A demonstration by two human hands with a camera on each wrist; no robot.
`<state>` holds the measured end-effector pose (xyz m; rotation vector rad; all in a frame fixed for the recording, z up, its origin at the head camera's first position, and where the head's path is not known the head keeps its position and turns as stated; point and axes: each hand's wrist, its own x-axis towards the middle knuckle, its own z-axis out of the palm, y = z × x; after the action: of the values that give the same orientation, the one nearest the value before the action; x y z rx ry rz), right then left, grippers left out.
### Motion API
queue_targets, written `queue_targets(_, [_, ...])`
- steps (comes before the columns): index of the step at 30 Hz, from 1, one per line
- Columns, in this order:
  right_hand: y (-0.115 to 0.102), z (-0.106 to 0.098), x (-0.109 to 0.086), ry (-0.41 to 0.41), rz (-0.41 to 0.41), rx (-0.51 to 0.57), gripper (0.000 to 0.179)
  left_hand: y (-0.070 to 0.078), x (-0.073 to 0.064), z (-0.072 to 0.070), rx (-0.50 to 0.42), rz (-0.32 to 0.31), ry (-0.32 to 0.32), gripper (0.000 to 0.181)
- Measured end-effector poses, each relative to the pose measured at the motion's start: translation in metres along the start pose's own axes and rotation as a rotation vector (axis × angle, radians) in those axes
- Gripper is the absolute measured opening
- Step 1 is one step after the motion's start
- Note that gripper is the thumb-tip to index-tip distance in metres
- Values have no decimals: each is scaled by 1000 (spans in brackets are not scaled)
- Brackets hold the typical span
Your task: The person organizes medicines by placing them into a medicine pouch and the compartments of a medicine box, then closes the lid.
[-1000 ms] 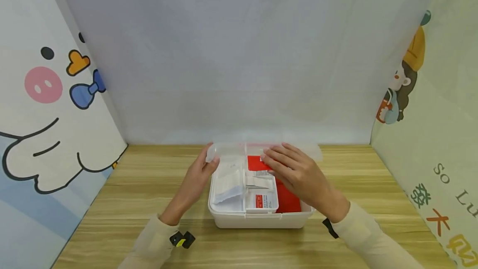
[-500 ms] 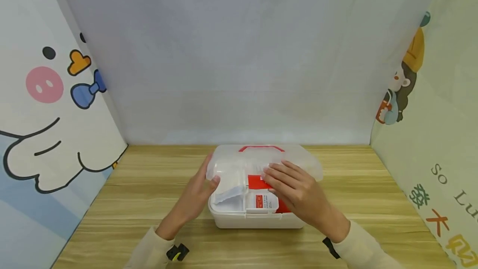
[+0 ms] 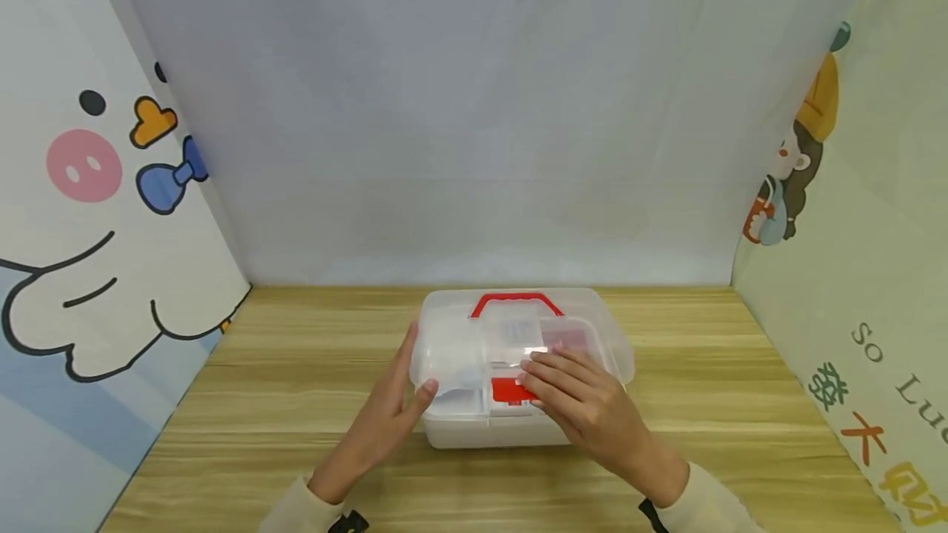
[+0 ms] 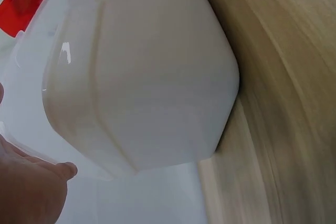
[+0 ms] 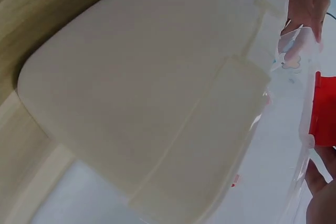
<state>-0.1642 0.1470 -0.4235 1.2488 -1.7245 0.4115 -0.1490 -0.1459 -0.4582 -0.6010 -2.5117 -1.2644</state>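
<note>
A white plastic box (image 3: 474, 434) stands on the table, with its clear lid (image 3: 448, 336) tilted low over it and a gap still showing at the front. My left hand (image 3: 381, 414) holds the lid's left edge, thumb in front. My right hand (image 3: 592, 405) lies over the lid's front right and holds the red latch (image 3: 511, 390); its thumb is hidden in the head view. The left wrist view shows fingers on both sides of that latch (image 4: 20, 14). White and red packs inside the box are blurred through the lid.
A red carrying handle (image 3: 518, 297) lies on top of the lid. The wood-grain table (image 3: 296, 368) runs back to a pale cloth backdrop (image 3: 474, 122). Printed cartoon panels stand left and right.
The lid has swung forward and down over the box, with both hands moving along on it. Its red handle has come into view on top, and the packs inside are now covered.
</note>
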Motion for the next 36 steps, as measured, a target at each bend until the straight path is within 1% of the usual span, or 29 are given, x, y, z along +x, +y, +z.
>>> queue_targets(6, [-4,8,-11,12,-22,-24,27,-8,-6,4,-6,25,1,80])
queue_targets(10, [-9,11,-20,-13,-11,-24,29,-14,-9,8,-2,29,-7,80])
queue_targets(15, [-14,13,-29,-29,3,-21,29,-19,-15,13,26,47,11,81])
queue_targets(20, [-16,14,-34,-27,9,-16,29,-21,-20,17,41,67,35,81])
queue_targets(28, [-16,13,-38,-24,18,7,30,-22,-21,23,45,103,61,80])
queue_targets(36, [-17,14,-43,-16,7,28,30,-23,-22,25,64,110,77,81])
